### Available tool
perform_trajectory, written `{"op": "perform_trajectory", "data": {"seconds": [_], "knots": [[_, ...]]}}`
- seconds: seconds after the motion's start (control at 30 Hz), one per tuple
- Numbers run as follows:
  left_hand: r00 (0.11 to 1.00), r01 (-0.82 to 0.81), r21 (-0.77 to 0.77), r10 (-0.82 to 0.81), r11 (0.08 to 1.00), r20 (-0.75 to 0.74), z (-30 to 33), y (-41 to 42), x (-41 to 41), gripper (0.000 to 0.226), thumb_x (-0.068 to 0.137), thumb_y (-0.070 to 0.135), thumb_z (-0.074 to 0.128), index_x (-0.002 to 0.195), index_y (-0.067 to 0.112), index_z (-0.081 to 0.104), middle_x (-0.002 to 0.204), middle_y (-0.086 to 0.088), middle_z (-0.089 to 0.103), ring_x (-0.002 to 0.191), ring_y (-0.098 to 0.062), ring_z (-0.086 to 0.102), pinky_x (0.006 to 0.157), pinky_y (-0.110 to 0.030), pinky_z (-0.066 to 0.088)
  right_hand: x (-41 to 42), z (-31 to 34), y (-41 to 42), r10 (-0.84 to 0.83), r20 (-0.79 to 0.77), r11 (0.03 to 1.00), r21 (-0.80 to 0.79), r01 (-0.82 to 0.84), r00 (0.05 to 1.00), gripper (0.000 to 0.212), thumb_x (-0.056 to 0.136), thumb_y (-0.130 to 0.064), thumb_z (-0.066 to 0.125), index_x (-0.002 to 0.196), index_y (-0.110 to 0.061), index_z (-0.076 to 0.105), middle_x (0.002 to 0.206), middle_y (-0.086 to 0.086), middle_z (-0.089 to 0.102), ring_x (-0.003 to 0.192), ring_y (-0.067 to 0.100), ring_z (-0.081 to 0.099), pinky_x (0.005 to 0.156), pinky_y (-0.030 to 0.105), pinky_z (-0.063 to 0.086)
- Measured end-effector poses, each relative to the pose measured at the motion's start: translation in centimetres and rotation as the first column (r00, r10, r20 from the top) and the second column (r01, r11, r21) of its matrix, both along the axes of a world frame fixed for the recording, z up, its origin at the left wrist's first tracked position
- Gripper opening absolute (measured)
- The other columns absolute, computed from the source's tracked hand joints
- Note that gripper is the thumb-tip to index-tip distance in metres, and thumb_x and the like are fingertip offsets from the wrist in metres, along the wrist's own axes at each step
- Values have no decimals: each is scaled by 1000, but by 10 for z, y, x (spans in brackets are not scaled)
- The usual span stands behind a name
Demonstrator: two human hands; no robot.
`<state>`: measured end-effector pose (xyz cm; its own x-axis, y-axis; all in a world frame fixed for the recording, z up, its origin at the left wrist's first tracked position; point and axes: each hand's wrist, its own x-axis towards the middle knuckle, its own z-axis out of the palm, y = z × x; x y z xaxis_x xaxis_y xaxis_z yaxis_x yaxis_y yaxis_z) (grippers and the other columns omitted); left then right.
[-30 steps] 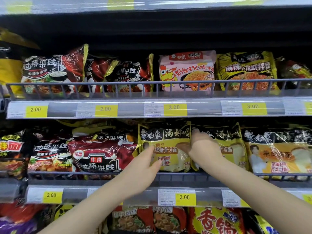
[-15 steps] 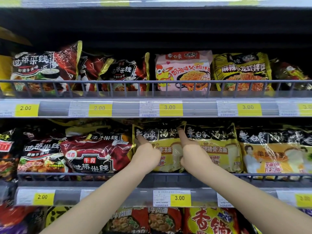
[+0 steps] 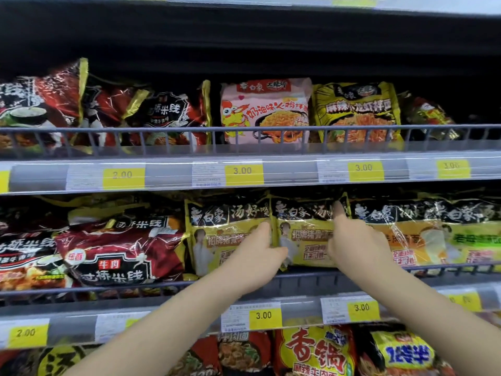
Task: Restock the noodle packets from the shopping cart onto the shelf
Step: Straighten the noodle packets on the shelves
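Both hands are on the same yellow-and-black noodle packet, middle shelf tier. Left hand holds its left edge: fingers tuck behind the seam between it and the neighbouring packet, thumb looks to lie across the front, so a pinch on that edge. Right hand sits at the packet's right side, index finger straight and pressing up near the top right corner; the other fingers are hidden behind the hand, so I can't tell if they grip.

Packet stands upright, bottom edge behind the wire rail just below the hands. Touching on its left: matching yellow packet. On its right: orange-label packet, same brand band. Further left of the grip, red rice-noodle packets. Price tags run below the rail.

Step, by my read: seating and squaring the packet in its slot, not fetching. Cart isn't in view.

Next calls for: push back flush with neighbours, check it stays upright, let go both hands.
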<state>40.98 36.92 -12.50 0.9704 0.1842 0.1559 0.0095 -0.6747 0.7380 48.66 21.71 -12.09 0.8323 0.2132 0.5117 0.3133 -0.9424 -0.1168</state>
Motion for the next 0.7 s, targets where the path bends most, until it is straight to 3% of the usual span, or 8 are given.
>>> {"op": "perform_trajectory", "data": {"seconds": [0.07, 0.13, 0.23, 0.33, 0.4, 0.57, 0.63, 0.7], "knots": [[998, 48, -90, -50, 995, -24, 1, -9, 16, 22, 94, 24, 51, 112, 23, 38, 96, 12, 47, 80, -1, 45, 70, -21, 37, 5, -4, -11, -32, -57, 999, -6, 32, 998, 73, 93, -14, 46, 152, -14, 2, 104, 10, 65, 87, 30, 59, 66, 30, 39], [995, 66, -125, -75, 990, -70, 0, -14, 29, 43, 93, 25, 52, 131, 10, 40, 115, -1, 55, 97, -11, 51, 78, -24, 38, 13, -11, -14, -23, -112, 1000, 11, 25, 993, 77, 93, -12, 45, 153, -16, -5, 101, 10, 64, 94, 30, 58, 67, 31, 42], [993, 63, -132, -76, 989, -95, -1, -18, 37, 53, 94, 26, 51, 140, 6, 33, 104, -8, 59, 87, -13, 54, 74, -26, 42, 25, -20, -14, 6, -169, 997, 71, 6, 986, 79, 92, -11, 45, 152, -18, -6, 108, 15, 64, 117, 37, 54, 70, 35, 45], [993, 51, -112, -63, 992, -104, -3, -18, 44, 63, 94, 28, 49, 146, 10, 19, 108, -14, 63, 97, -22, 60, 91, -33, 44, 36, -24, -10, 11, -238, 996, 90, 11, 971, 73, 90, -14, 48, 152, -17, 10, 104, 14, 63, 121, 39, 52, 80, 38, 51], [993, 44, -86, -53, 995, -103, -5, -18, 47, 68, 93, 31, 50, 148, 10, 16, 123, -14, 59, 108, -24, 57, 98, -37, 44, 39, -25, -8, 19, -266, 997, 74, 1, 964, 80, 88, -18, 49, 152, -21, 2, 106, 12, 63, 120, 36, 52, 82, 39, 52], [993, 67, -2, -67, 998, -99, -8, -21, 47, 66, 95, 30, 49, 148, 10, 14, 138, -7, 47, 103, -14, 50, 82, -21, 37, 42, -29, -4, 50, -260, 996, 81, -30, 964, 86, 87, -15, 51, 153, -21, -4, 88, 6, 58, 103, 31, 59, 69, 31, 49], [993, 80, 24, -77, 997, -93, -10, -18, 45, 64, 95, 30, 50, 147, 10, 18, 142, -8, 43, 105, -14, 53, 78, -17, 39, 44, -29, -10, 84, -274, 988, 151, -43, 958, 81, 84, -13, 53, 151, -22, 8, 95, 11, 63, 103, 32, 57, 82, 35, 51], [991, 107, 26, -105, 994, -80, -10, -18, 41, 66, 95, 27, 49, 150, 15, 13, 138, -2, 46, 79, -2, 52, 59, -8, 40, 45, -28, -18, 91, -260, 979, 199, -39, 961, 59, 83, -12, 53, 137, -19, 31, 101, 18, 61, 94, 33, 58, 72, 33, 48]]}}
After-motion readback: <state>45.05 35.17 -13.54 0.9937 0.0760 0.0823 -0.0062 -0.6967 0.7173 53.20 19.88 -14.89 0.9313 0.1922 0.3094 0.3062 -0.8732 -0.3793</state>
